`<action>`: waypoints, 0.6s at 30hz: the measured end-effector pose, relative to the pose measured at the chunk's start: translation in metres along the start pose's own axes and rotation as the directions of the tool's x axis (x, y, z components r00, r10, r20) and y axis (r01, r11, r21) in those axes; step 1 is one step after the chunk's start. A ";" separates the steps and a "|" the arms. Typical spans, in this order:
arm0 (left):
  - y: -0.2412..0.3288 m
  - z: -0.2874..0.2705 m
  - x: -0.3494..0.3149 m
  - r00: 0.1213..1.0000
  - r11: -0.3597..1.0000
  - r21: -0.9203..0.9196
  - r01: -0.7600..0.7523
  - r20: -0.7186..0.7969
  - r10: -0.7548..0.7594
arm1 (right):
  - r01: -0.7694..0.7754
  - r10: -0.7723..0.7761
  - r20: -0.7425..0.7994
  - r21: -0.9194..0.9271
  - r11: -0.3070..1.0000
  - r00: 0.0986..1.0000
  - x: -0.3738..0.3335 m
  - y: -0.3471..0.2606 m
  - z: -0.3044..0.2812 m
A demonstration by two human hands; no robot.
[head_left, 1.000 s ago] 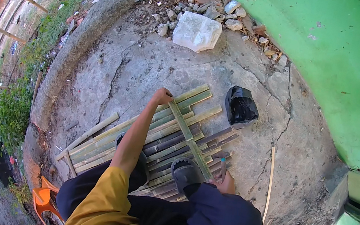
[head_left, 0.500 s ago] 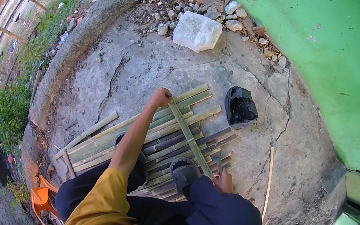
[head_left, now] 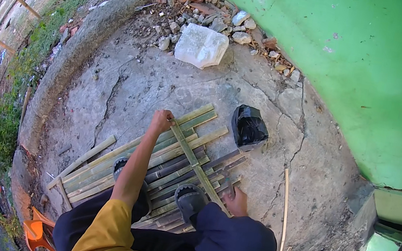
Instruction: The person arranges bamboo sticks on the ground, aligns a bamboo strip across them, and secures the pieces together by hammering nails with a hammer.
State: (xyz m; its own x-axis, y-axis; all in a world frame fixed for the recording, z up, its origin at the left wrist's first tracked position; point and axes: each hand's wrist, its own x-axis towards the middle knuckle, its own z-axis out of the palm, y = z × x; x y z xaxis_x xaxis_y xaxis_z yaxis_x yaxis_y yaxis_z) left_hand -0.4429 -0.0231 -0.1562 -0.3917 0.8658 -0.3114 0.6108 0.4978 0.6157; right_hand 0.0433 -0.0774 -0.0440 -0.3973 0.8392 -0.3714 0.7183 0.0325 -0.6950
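Left hand (head_left: 161, 120) is closed in a grip on the far end of a bamboo cross strip (head_left: 193, 162), fingers curled over its tip. That strip runs slantwise across a mat of bamboo slats (head_left: 152, 162) lying side by side on the cracked concrete floor (head_left: 155, 80). Right hand (head_left: 237, 202) rests at the near end of the same cross strip, fingers bent down onto the slats; whether its grip closes on anything cannot be told, since the knee in dark trousers hides part of it. Both feet in dark sandals (head_left: 190, 200) stand on the mat, one on each side of the left forearm. Just beyond the mat's far right corner sits a black plastic bag (head_left: 248, 127). A thin loose stick (head_left: 283, 209) lies on the floor to the right of the mat. Further off, a pale block of stone (head_left: 201, 46) lies before a heap of rubble, next to the green wall (head_left: 360, 62).
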 end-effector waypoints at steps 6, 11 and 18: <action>-0.003 0.006 -0.020 0.995 0.970 -0.241 0.032 -0.084 -0.054 | 0.058 -0.156 -0.365 -0.266 0.962 0.918 0.150 -0.052 -0.034; 0.031 0.024 -0.055 0.963 0.991 -0.105 0.082 -0.249 -0.106 | 0.012 -0.106 -0.469 -0.199 0.980 0.877 0.252 -0.047 -0.039; 0.050 0.034 -0.098 0.894 0.984 -0.011 0.175 -0.418 -0.164 | -0.222 0.087 -0.464 -0.246 0.943 0.882 0.273 -0.049 -0.004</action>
State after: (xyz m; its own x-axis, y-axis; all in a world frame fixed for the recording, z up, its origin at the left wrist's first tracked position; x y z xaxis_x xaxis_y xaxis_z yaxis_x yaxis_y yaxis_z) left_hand -0.3507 -0.0818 -0.1196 -0.7375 0.6710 -0.0767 0.5250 0.6411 0.5598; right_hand -0.0981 0.1520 -0.1089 -0.0229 0.9945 -0.1019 0.9064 -0.0224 -0.4218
